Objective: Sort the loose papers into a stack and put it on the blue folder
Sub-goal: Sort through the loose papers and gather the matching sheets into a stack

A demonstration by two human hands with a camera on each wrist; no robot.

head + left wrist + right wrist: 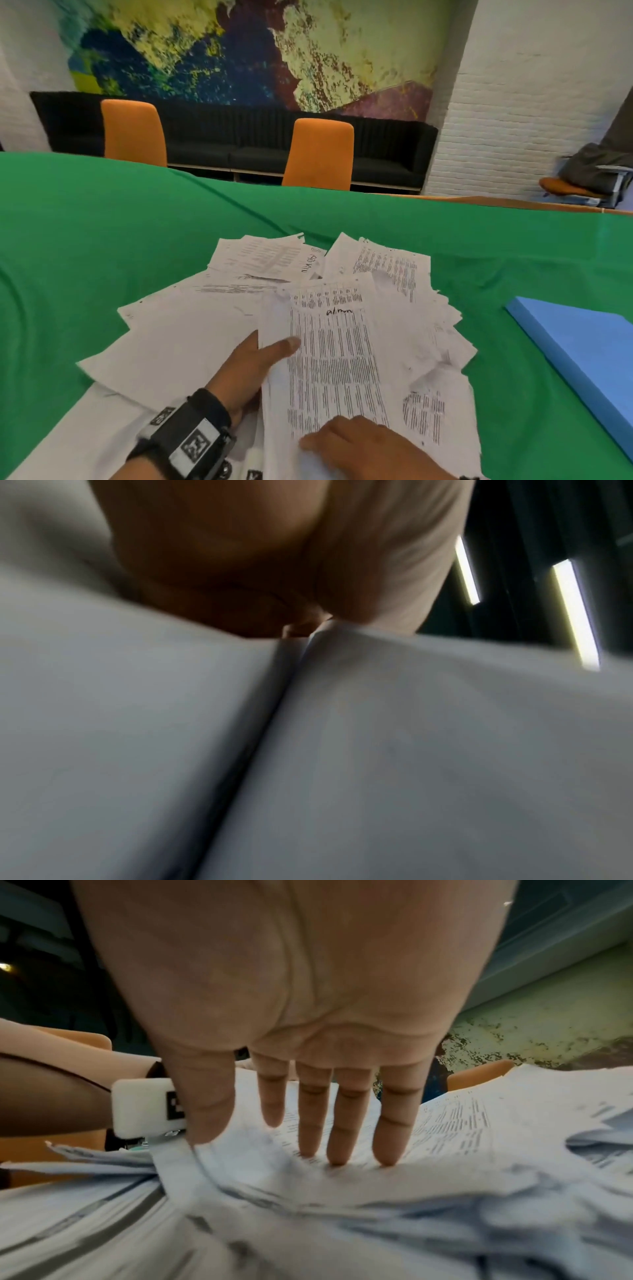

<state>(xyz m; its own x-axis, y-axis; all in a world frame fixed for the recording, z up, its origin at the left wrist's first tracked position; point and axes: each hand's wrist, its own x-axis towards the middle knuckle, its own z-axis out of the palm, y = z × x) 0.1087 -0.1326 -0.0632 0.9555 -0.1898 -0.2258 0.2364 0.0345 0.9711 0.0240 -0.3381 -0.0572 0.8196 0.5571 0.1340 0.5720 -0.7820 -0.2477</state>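
Roughly ten papers [342,342], one blue folder [582,349].

A wide green cloth [137,240] covers the table, with soft folds in it. Behind the table stand two orange upholstered chairs [133,132], well apart from each other. Behind them a long black sofa bench [387,150] runs along the wall. Above the bench hangs a big abstract painting [239,48] in yellow, blue and dark red. To the right is a white painted brick wall [513,113]. At the far right edge, grey fabric [603,168] lies on an orange seat [565,187].
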